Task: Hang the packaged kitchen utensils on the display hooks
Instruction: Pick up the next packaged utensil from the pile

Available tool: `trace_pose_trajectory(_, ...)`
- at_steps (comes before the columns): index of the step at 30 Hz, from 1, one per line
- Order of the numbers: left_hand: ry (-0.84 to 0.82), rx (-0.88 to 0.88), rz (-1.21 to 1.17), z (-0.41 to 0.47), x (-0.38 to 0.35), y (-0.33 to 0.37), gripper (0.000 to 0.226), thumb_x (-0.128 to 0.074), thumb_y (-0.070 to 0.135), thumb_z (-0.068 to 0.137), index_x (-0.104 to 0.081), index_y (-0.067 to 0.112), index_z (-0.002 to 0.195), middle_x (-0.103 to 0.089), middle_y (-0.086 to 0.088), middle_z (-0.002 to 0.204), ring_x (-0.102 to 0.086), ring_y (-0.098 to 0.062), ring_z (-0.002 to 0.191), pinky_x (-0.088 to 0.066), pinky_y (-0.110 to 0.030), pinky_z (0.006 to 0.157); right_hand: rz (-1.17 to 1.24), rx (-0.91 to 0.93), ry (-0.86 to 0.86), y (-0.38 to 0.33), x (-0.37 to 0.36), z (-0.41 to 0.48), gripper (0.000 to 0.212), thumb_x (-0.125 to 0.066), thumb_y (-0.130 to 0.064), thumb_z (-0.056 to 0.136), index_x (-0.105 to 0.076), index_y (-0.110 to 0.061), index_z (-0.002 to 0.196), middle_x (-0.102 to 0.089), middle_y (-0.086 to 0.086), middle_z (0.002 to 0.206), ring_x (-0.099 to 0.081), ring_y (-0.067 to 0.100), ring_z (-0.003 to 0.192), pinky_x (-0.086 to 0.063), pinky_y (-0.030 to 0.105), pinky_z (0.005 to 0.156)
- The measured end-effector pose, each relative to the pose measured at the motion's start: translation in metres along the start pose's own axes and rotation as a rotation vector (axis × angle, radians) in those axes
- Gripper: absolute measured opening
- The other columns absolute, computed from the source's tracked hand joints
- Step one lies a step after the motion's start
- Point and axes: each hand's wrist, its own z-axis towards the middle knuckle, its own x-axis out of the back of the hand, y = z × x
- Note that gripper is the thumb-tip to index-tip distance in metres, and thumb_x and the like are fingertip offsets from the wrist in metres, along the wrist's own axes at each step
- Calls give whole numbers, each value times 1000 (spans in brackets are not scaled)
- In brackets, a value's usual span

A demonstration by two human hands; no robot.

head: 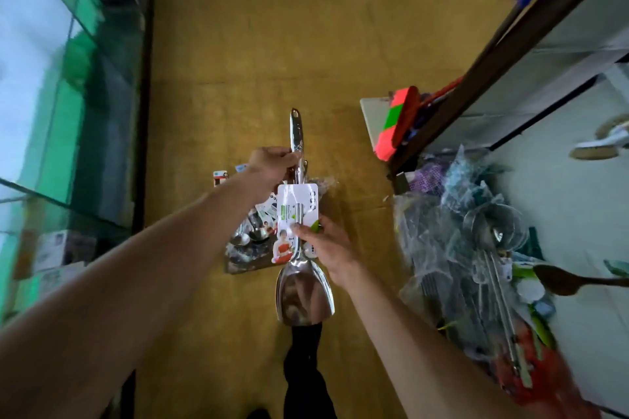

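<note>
Your left grip (272,167) curls round the slim, shiny steel handle of the spatula (304,296); your right grip (326,248) pinches its glossy white card (306,201). The spatula is held in the air left of the crinkly plastic-wrapped pile (452,248), broad blade nearest you.

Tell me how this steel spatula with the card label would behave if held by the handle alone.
The steel spatula looks rigid, so it should not flop. Its broad blade probably makes it head-heavy, likely to swing down. The polished handle may slip in the left hand; the card label could bend.
</note>
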Motion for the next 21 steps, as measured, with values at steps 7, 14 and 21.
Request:
trace_pose_trajectory(7, 24, 42, -10, 89, -57, 27, 33, -77, 18, 87, -67, 11, 118, -72, -14, 99, -63, -23, 72, -61, -30, 65, -15, -42, 81, -10, 41, 87, 28, -77, -39, 83, -67, -29, 107, -74, -13, 100, -70, 8, 92, -58, 37, 88)
trace_pose_trajectory(14, 36, 95, 48, 173, -86, 31, 28, -79, 12, 83, -71, 13, 111, -73, -12, 89, -64, -23, 69, -59, -42, 78, -148, -88, 79, -4, 59, 161, 29, -70, -52, 82, -65, -30, 101, -74, -10, 95, -71, 14, 87, -59, 45, 83)
trace_pose_trajectory(21, 239, 278, -44, 252, -62, -65, 27, -77, 7, 82, -70, 10, 108, -74, -14, 90, -71, -27, 69, -58, -36, 54, -236, -114, 91, 51, 46, 240, 49, -80, -35, 79, -57, -17, 119, -71, 0, 102, -69, 23, 93, -58, 42, 84)
